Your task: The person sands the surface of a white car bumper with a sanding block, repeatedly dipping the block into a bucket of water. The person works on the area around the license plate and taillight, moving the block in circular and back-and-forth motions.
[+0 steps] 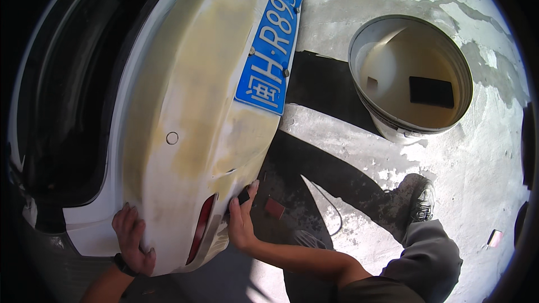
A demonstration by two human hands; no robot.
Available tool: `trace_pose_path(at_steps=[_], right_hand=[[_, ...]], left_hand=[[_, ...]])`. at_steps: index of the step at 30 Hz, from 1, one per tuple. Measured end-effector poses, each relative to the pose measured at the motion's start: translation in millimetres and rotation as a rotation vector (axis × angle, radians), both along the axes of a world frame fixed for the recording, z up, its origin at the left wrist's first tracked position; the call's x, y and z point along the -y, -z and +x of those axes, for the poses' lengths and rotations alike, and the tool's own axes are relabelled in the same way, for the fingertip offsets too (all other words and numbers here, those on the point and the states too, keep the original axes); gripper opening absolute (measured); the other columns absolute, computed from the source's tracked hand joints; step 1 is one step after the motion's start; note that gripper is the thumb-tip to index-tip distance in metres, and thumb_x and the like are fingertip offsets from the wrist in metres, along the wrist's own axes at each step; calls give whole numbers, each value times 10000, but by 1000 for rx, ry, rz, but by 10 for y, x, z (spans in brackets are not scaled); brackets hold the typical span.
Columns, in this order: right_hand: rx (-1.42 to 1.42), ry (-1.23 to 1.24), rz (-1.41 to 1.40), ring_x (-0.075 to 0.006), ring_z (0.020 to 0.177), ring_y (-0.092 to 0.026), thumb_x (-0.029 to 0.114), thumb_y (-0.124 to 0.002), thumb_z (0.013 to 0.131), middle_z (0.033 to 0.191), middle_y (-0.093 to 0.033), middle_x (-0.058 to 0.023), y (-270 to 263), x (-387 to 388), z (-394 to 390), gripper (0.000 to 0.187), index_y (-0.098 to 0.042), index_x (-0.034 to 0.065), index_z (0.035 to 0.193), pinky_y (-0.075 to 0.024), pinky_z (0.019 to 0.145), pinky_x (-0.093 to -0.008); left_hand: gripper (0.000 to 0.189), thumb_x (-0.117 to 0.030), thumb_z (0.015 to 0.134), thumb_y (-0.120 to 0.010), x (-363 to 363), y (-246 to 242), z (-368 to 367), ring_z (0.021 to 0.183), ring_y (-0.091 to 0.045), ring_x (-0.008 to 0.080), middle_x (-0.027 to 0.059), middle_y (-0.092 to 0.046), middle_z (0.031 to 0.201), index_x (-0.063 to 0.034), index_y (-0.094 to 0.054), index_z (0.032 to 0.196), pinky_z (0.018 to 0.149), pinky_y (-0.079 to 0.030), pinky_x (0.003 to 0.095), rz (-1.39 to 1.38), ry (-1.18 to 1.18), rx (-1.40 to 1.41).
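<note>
A car's rear bumper (pixel 189 113), white with yellowish sanded-looking patches, fills the middle of the view. My left hand (pixel 131 240), with a black band at the wrist, rests on the bumper's near end, fingers apart and nothing seen in it. My right hand (pixel 244 214) holds a small black block (pixel 243 196) against the bumper's lower edge, beside a red reflector (pixel 202 227). Part of the block is hidden by the fingers. Further up, a blue licence plate (pixel 268 46) is fixed to the bumper, and a round cover outline (pixel 172 137) shows in its surface.
A bucket (pixel 410 130) of cloudy brownish water stands at the right, a dark rectangular block (pixel 431 92) inside. A reddish-brown square (pixel 275 208) lies on the shaded floor near my right hand. My shoe (pixel 422 200) is on the wet-patched concrete floor.
</note>
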State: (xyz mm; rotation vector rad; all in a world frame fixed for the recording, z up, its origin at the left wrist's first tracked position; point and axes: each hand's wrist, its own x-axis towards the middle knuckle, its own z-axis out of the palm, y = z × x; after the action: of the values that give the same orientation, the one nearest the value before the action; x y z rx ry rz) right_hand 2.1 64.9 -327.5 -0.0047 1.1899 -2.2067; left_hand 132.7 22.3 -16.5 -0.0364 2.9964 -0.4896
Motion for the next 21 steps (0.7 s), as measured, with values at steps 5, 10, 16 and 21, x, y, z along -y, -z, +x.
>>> trace_pose_path(at_steps=[5, 10, 16, 21], right_hand=[[548, -65, -316, -209, 1118, -615, 646, -323, 1062, 1284, -641, -147, 421, 259, -965, 793, -525, -49, 1387, -428, 1057, -330], [-78, -14, -90, -361, 1583, 35, 320, -329, 1114, 1697, 70, -261, 437, 159, 356, 742, 73, -77, 1596, -2, 1268, -421], [260, -11, -275, -280, 1410, -422, 553, -270, 1103, 1567, -390, -230, 382, 214, -824, 764, -246, -54, 1566, -308, 1172, -347], [74, -9, -56, -364, 1578, -81, 392, -326, 1113, 1680, -78, -291, -21, -137, -353, 752, -33, -118, 1582, -100, 1267, -407]], left_hand=[[727, -395, 831, -540, 13, 16, 37, 1383, -396, 527, 296, -429, 1525, -25, -481, 1454, 1087, -276, 659, 13, -3, -1], [731, -383, 845, -521, 1, 16, -1, 1400, -382, 524, 291, -422, 1533, -39, -451, 1487, 1096, -266, 656, 16, -12, 0], [771, -422, 880, -485, -5, 3, -39, 1421, -353, 523, 279, -366, 1578, -39, -384, 1541, 1114, -245, 663, -4, 18, 24], [785, -469, 934, -456, 16, -24, 5, 1462, -294, 525, 298, -305, 1609, -25, -336, 1569, 1153, -226, 654, -21, -20, 42]])
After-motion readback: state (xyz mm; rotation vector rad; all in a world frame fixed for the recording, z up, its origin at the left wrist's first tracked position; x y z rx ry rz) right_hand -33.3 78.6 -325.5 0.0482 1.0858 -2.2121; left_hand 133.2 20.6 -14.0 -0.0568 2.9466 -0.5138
